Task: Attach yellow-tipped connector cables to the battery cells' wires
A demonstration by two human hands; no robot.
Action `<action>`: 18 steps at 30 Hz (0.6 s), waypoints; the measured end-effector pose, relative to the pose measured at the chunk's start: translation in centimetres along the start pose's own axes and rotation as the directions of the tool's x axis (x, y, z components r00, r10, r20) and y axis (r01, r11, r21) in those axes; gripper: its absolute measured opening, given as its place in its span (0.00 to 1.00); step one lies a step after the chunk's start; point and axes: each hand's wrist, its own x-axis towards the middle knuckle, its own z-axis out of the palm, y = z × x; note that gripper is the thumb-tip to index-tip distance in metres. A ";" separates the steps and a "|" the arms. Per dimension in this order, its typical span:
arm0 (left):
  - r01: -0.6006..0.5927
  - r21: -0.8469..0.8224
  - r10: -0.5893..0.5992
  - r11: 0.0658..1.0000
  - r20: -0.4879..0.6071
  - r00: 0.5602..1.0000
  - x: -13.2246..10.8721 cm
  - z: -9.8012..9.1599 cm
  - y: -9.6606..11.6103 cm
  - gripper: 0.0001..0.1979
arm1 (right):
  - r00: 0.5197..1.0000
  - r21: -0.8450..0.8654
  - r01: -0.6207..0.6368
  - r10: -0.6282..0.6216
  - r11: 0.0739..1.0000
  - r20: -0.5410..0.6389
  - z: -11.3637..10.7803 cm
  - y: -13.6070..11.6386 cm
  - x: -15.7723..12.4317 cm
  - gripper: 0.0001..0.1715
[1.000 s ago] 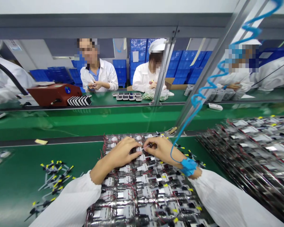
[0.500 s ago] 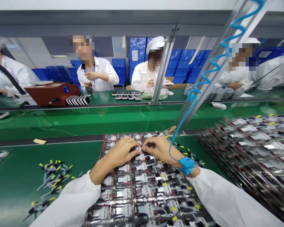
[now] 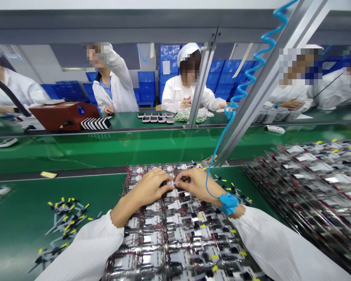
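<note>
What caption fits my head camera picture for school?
Left hand and right hand touch rows of wired battery packs on a green bench.

Rows of silver foil-wrapped wired packs [image 3: 175,238] are laid on a green bench mat [image 3: 23,238], with loose black-and-yellow connector leads [image 3: 66,220] to the left and a wider stack of wired packs [image 3: 316,187] to the right. Beyond an aluminium partition post [image 3: 200,86], a red rectangular machine [image 3: 64,116] stands on the far bench, with stacked blue plastic crates [image 3: 225,74] behind.

Pack labels [image 3: 148,238], too small to read
</note>
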 end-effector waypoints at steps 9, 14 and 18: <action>-0.023 0.019 0.023 1.000 0.013 1.000 0.0 0.4 -0.3 0.11 | 1.000 -0.055 0.016 -0.016 0.998 -0.005 0.2 -0.4 -0.1 0.05; 0.006 0.032 -0.007 0.999 0.031 0.999 -0.2 -0.3 0.0 0.13 | 1.000 -0.115 0.022 -0.023 0.993 -0.007 -0.2 -1.1 -0.5 0.05; -0.005 0.052 0.003 0.999 0.055 0.998 -0.4 -0.8 0.7 0.13 | 1.000 -0.226 -0.010 0.010 0.974 -0.002 -2.4 -2.1 -1.2 0.13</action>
